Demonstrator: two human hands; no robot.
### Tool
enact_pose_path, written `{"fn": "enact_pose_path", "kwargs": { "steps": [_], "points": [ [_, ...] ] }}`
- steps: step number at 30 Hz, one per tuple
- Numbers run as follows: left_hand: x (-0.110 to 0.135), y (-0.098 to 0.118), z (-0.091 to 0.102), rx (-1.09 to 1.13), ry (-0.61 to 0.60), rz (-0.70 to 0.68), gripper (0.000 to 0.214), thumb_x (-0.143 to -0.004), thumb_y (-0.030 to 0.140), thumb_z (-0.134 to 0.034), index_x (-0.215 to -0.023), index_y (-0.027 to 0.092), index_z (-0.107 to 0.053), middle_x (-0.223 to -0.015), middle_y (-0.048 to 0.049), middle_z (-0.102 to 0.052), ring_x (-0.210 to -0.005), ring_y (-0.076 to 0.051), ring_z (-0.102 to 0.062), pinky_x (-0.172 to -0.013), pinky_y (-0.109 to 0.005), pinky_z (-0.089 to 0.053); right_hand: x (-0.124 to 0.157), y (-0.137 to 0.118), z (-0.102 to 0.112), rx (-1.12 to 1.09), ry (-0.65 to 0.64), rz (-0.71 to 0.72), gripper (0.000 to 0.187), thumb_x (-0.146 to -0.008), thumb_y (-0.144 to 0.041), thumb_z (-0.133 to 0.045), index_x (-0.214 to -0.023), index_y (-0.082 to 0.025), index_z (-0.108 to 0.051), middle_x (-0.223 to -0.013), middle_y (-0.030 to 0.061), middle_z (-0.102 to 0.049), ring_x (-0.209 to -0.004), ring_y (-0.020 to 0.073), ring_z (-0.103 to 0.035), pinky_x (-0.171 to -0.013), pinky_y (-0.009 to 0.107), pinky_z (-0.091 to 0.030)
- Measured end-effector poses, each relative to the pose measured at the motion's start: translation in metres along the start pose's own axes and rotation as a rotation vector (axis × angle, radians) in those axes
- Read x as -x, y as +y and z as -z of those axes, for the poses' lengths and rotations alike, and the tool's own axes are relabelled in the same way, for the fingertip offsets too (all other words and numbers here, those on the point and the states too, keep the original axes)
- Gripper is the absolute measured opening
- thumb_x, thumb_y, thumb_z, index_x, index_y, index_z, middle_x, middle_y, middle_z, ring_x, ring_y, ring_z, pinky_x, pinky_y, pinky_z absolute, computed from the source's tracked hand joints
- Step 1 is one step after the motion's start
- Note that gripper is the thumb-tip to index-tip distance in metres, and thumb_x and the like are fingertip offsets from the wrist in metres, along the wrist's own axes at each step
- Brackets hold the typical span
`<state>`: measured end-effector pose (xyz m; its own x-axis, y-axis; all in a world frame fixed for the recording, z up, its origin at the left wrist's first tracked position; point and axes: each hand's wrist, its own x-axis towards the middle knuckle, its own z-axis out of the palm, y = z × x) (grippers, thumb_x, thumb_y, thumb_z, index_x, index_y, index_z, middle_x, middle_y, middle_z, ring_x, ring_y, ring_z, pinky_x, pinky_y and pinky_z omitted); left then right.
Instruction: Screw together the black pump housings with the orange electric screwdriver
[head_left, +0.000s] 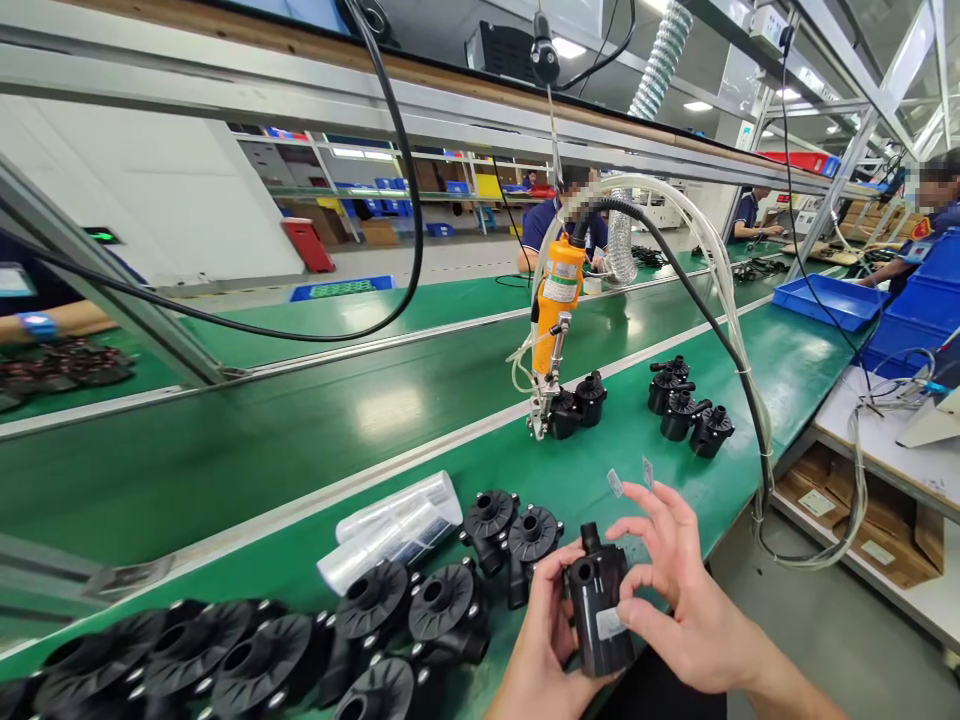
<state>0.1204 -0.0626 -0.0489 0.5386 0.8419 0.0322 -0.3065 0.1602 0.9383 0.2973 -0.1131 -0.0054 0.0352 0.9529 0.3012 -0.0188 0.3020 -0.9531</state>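
One pump (588, 602) is clasped by left hand (546, 632) at near edge of tabletop (491, 458), label (610, 624) best smoothed by half-open right hand (684, 592).

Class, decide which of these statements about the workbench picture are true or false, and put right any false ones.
1. The left hand holds a black part. True.
2. That black part has no label on it. False: a pale label shows on its side, beside the right thumb.
3. The orange tool lies flat. False: it is nearly upright.
4. Two small labels show at raised fingertips of the right hand. True.
5. Shiny rolls lie on the green surface. True.
6. The tray at the right is yellow. False: it is blue.
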Motion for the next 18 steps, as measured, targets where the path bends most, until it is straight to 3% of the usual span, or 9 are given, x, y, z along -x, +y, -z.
{"fn": "enact_pose_path", "kwargs": {
  "steps": [6, 11, 14, 16, 18],
  "points": [
    [0.000, -0.004, 0.001, 0.004, -0.014, -0.019, 0.079, -0.073, 0.032, -0.098, -0.134, 0.038, -0.049, -0.143, -0.0073, -0.055, -0.118, -0.026, -0.067, -0.089, -0.030, -0.058, 0.004, -0.002, -0.003, 0.129, 0.000, 0.048, 0.094, -0.095, -0.003, -0.056, -0.163, -0.051, -0.011, -0.175, 0.0083, -0.012, -0.137, 0.0283, -0.053, -0.082, 0.040, -0.066],
    [0.002, -0.009, 0.007, 0.005, -0.054, -0.062, 0.082, -0.075, 0.029, -0.098, -0.137, 0.039, -0.045, -0.149, -0.0091, -0.054, -0.126, -0.028, -0.066, -0.097, -0.032, -0.058, 0.008, -0.002, -0.003, 0.442, 0.056, 0.288, 0.096, -0.091, -0.001, -0.063, -0.161, -0.050, -0.019, -0.175, 0.0077, -0.015, -0.146, 0.0347, -0.047, -0.081, 0.041, -0.067],
    [-0.002, -0.021, 0.015, -0.046, -0.133, -0.111, 0.076, -0.081, 0.030, -0.093, -0.138, 0.038, -0.044, -0.163, -0.0142, -0.043, -0.134, -0.033, -0.065, -0.105, -0.040, -0.057, 0.005, 0.006, -0.006, 0.425, 0.121, 0.124, 0.112, -0.080, -0.005, -0.076, -0.163, -0.046, -0.012, -0.174, 0.0122, -0.016, -0.140, 0.0349, -0.053, -0.082, 0.042, -0.068],
    [-0.009, -0.032, 0.019, -0.156, -0.215, -0.148, 0.064, -0.088, 0.036, -0.085, -0.139, 0.035, -0.046, -0.174, -0.0161, -0.028, -0.147, -0.039, -0.054, -0.112, -0.048, -0.054, 0.002, 0.019, -0.007, 0.386, 0.107, 0.017, 0.122, -0.073, -0.007, -0.080, -0.164, -0.041, -0.007, -0.173, 0.0157, -0.018, -0.138, 0.0345, -0.056, -0.083, 0.042, -0.069],
    [-0.015, -0.038, 0.022, -0.282, -0.254, -0.167, 0.063, -0.088, 0.042, -0.084, -0.141, 0.033, -0.052, -0.179, -0.0143, -0.020, -0.158, -0.044, -0.039, -0.119, -0.057, -0.047, 0.001, 0.036, -0.006, 0.470, 0.112, 0.072, 0.113, -0.070, -0.009, -0.081, -0.162, -0.034, -0.021, -0.172, 0.0172, -0.022, -0.143, 0.0381, -0.052, -0.093, 0.047, -0.066]
  ]
}}
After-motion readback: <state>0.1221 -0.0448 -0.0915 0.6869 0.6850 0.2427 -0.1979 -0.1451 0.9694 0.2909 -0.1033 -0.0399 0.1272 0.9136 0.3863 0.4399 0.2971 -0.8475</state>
